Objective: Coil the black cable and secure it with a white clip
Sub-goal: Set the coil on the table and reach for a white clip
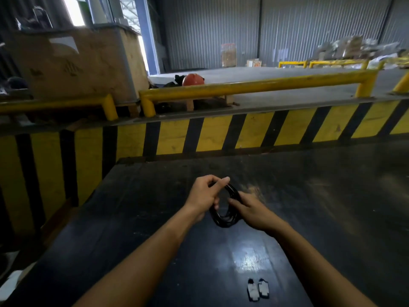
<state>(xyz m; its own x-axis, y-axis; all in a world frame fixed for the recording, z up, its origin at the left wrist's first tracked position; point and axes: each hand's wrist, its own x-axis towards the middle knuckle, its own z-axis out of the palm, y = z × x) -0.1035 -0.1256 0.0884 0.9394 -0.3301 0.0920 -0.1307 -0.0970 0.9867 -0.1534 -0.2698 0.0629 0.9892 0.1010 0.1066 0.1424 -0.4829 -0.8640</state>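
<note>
the black cable point(224, 206), wound into an upright coil, sits between both hands above the dark table point(321, 196). the left hand point(204, 194) pinches its top; the right hand point(251, 210) grips its right side with curled fingers.

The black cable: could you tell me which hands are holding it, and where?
Both hands hold the coiled black cable: left hand at its top-left, right hand on its right side.

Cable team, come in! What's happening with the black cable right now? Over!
Both hands on it: left hand and right hand hold the black cable coiled over the table. No clip on yet. Two white clips lie nearby, nothing blocking.
</note>
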